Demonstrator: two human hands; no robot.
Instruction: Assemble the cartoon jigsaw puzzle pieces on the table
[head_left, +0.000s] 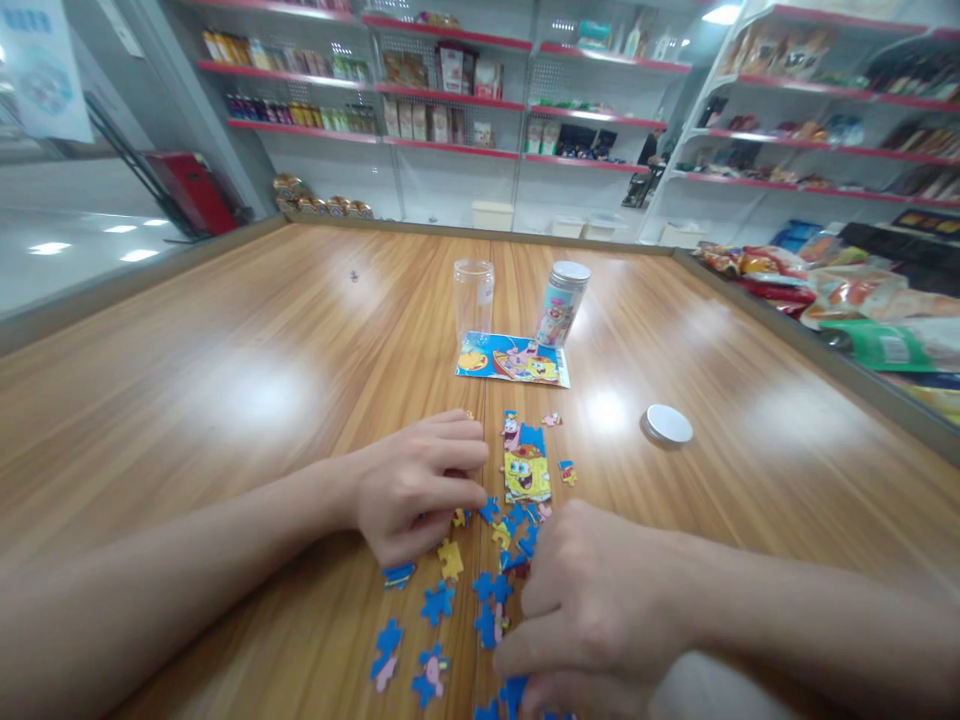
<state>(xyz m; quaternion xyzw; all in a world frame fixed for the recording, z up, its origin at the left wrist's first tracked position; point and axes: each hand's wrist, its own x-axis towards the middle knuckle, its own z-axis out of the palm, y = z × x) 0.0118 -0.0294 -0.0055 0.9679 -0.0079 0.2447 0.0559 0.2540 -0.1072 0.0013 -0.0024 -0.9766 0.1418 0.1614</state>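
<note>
While both forearms reach in over the wooden table, the head view shows the left hand lying knuckles-up with its fingers curled inward, the tips just beside the joined patch of puzzle, a yellow-and-blue cluster near the table's middle. Whether that hand pinches a piece cannot be told, since the fingers hide the palm. Nearer the camera, the right hand rests back-up with its fingers bent down onto the loose puzzle pieces; its grip is hidden too. Those pieces, mostly blue, lie scattered between and below the two hands, some touching, some apart. Beyond the patch lies a flat picture card, and behind it stand a clear tube, open and upright, and a printed tube, capped and tilted slightly. A white lid lies alone to the right. Red-edged shelves of goods line the far wall.
</note>
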